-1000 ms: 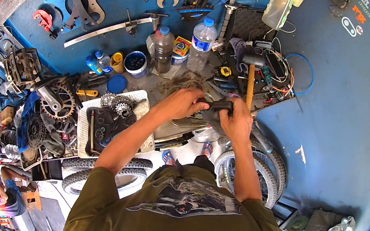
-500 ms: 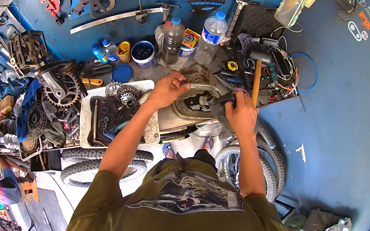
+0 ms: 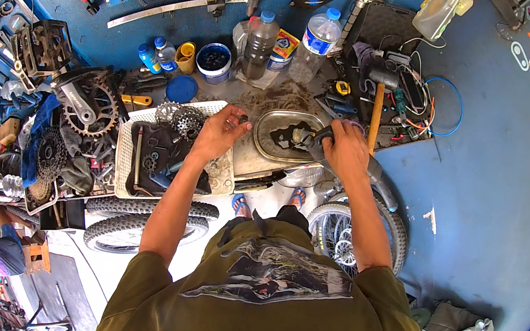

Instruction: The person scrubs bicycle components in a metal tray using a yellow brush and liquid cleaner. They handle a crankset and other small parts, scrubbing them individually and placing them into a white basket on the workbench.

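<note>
My left hand is raised over the right edge of the white plastic basket, its fingertips pinching a small dark part. My right hand grips a dark-handled tool whose exact kind I cannot make out. That tool's end reaches over the right side of an oval metal tray, where dark liquid and a pale lump lie. Sprocket cassettes sit in the basket, left of my left hand. A wooden-handled mallet lies just behind my right hand.
Plastic bottles, a tub of dark contents and a blue lid stand along the bench's back. A crankset and many tools crowd the left. Cables lie at right. Tyres are below; another person is at lower left.
My left hand has drawn back left and down, from beside the tray to over the basket's edge. My right hand has shifted slightly, the tool now angled differently over the tray. The view has moved a little.
</note>
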The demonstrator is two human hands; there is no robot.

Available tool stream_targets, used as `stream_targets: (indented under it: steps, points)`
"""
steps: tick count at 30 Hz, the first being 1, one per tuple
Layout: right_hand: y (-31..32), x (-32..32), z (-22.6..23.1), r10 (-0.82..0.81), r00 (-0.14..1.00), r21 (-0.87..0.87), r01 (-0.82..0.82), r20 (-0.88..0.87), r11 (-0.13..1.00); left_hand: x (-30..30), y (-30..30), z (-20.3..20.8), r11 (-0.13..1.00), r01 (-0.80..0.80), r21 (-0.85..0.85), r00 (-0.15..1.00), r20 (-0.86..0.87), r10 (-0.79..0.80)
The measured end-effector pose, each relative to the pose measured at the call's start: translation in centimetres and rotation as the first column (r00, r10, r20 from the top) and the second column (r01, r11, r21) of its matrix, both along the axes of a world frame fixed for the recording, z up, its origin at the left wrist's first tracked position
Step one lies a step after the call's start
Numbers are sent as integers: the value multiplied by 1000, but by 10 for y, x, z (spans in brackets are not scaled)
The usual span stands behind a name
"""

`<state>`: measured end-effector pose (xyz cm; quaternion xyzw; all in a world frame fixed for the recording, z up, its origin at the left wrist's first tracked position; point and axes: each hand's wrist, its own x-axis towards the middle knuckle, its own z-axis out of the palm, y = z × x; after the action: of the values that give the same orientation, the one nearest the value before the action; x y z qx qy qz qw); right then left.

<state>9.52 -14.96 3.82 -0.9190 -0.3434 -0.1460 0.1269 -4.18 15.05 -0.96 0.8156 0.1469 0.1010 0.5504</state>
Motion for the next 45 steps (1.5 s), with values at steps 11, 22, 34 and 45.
stream_targets:
  steps: [11,22,34,45]
  points:
    - [6,9,5,66,998,-114,-67,-16,991,-5,-11,16,997,23,72,999,-38,-20]
    - [12,16,13,111,994,-167,-106,19,980,-3,-11,10,995,21,94,1000,-5,-20]
    - [17,18,22,125,991,-215,-114,38,970,1,-12,13,994,38,99,998,-46,-34]
    - [9,18,22,-82,944,201,152,-319,968,23,-22,20,997,33,65,998,44,-36]
